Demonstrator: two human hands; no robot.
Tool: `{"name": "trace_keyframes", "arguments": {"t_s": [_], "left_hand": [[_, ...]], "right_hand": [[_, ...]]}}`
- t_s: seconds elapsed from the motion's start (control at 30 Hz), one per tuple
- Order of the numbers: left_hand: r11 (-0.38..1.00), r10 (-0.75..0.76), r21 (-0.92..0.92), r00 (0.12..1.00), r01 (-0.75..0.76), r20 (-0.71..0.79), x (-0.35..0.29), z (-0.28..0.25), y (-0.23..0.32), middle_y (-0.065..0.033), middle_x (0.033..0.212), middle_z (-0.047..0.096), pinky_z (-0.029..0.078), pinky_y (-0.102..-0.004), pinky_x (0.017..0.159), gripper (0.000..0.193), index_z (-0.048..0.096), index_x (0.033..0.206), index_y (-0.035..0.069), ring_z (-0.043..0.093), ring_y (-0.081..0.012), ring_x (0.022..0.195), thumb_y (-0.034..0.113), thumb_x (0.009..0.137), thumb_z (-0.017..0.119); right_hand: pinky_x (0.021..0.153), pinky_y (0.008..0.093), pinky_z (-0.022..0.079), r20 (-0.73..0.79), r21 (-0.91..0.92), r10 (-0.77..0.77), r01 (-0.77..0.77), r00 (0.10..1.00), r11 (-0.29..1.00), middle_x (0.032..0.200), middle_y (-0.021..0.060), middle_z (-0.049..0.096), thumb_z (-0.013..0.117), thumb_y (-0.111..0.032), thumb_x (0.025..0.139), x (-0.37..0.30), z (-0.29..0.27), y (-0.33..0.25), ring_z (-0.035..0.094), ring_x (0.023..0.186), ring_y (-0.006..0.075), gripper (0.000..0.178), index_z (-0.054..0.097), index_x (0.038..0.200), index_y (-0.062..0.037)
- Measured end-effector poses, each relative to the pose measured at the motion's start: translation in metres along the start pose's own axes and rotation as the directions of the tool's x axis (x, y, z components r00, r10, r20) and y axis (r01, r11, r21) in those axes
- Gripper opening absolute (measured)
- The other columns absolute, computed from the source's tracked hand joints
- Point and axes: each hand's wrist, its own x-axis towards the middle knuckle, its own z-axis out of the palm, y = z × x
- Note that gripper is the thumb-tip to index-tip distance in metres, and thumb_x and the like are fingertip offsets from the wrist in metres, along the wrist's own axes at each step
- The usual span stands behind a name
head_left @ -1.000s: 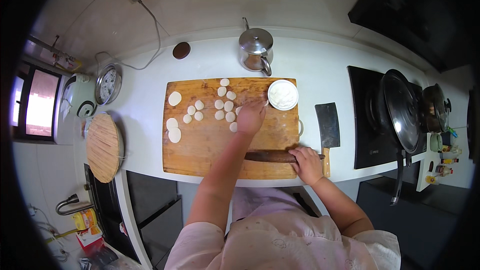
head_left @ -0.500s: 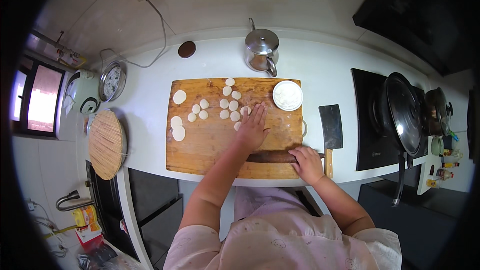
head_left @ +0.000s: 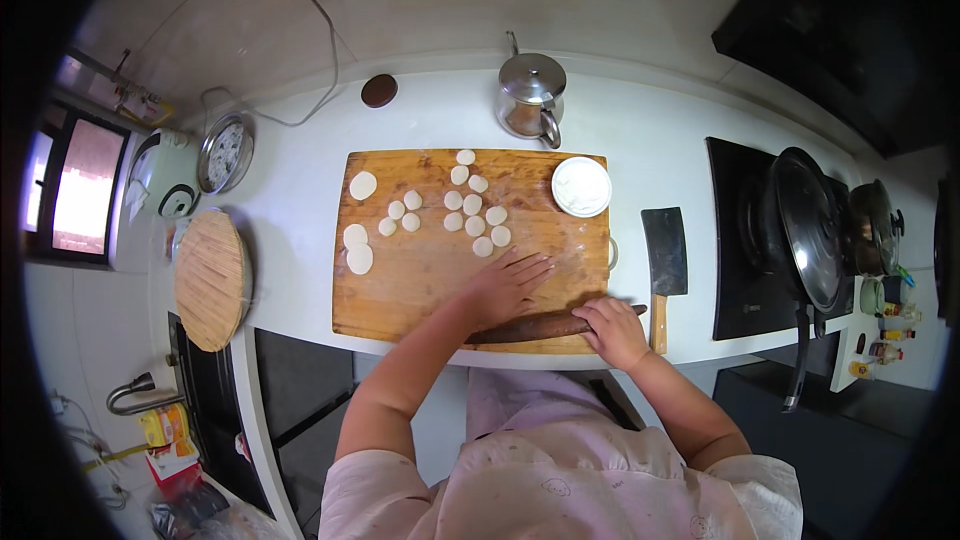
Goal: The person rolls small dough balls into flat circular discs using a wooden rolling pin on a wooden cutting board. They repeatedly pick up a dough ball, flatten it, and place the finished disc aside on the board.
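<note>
On a wooden board (head_left: 400, 290), my left hand (head_left: 508, 286) lies palm down with its fingers stretched out, just beyond a dark wooden rolling pin (head_left: 530, 328). Whether anything is under that palm is hidden. My right hand (head_left: 612, 330) is closed around the right part of the pin, at the board's near right edge. Several small flattened dough pieces (head_left: 472, 204) lie past my left hand, with another cluster of dough pieces (head_left: 397, 210) to their left. Farther left are 3 larger thin dough rounds (head_left: 363, 186). A white bowl of flour (head_left: 581, 187) stands at the board's far right corner.
Right of the board lies a cleaver (head_left: 664, 252) with a wooden handle, its grip toward me. Behind the board stands a steel kettle (head_left: 531, 90). A lidded pan (head_left: 805, 230) sits on the black stove at right. At left are a round straw-coloured lid (head_left: 210, 280) and a metal bowl (head_left: 225, 155).
My left hand has drawn back toward me from the small dough pieces to beside the rolling pin, uncovering a few of them. My right hand stays on the pin. The view shifted slightly.
</note>
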Motion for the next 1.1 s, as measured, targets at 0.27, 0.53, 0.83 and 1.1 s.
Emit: {"name": "trace_keyframes", "arguments": {"t_s": [0.27, 0.53, 0.83, 1.1], "left_hand": [[0.936, -0.309, -0.214, 0.942, 0.278, -0.128, -0.072, 0.003, 0.013, -0.0157, 0.161, 0.033, 0.024, -0.0446, 0.122, 0.068, 0.031, 0.153, 0.001, 0.030, -0.0293, 0.150, 0.032, 0.098, 0.057], [0.746, -0.624, -0.444, 0.753, 0.497, -0.207, -0.109, 0.016, 0.053, -0.0193, 0.159, 0.035, 0.024, -0.0503, 0.121, 0.068, 0.028, 0.155, 0.001, 0.032, -0.0358, 0.148, 0.029, 0.099, 0.056], [0.746, -0.637, -0.131, 0.643, 0.652, -0.425, -0.098, 0.023, 0.005, -0.0148, 0.165, 0.024, 0.018, -0.0580, 0.121, 0.071, 0.028, 0.157, 0.009, 0.023, -0.0342, 0.152, 0.037, 0.099, 0.056], [0.736, -0.638, -0.130, 0.617, 0.664, -0.460, -0.079, 0.010, -0.024, -0.0136, 0.164, 0.028, 0.019, -0.0595, 0.120, 0.071, 0.035, 0.155, 0.013, 0.026, -0.0364, 0.151, 0.040, 0.095, 0.062]], "right_hand": [[0.093, 0.0405, 0.047, 0.029, 0.014, -0.039, 0.038, 0.999, 0.999, 0.114, 0.0047, 0.061, 0.077, -0.011, 0.073, 0.024, 0.007, -0.011, 0.058, 0.109, 0.0273, 0.048, 0.065, 0.119, -0.0132], [0.093, 0.0415, 0.046, 0.024, -0.012, -0.098, 0.099, 0.995, 0.995, 0.114, 0.0060, 0.061, 0.077, -0.012, 0.074, 0.054, 0.020, -0.025, 0.057, 0.109, 0.0280, 0.050, 0.063, 0.122, -0.0111], [0.117, 0.0458, 0.034, -0.097, -0.152, -0.086, 0.071, 0.992, 0.986, 0.147, 0.0115, 0.047, 0.071, -0.029, 0.087, 0.116, 0.032, -0.036, 0.042, 0.138, 0.0353, 0.057, 0.055, 0.137, -0.0085], [0.121, 0.0493, 0.029, -0.135, -0.209, -0.012, -0.017, 0.991, 0.978, 0.157, 0.0119, 0.037, 0.068, -0.037, 0.090, 0.141, 0.034, -0.031, 0.033, 0.145, 0.0369, 0.071, 0.042, 0.149, -0.0085]]}}
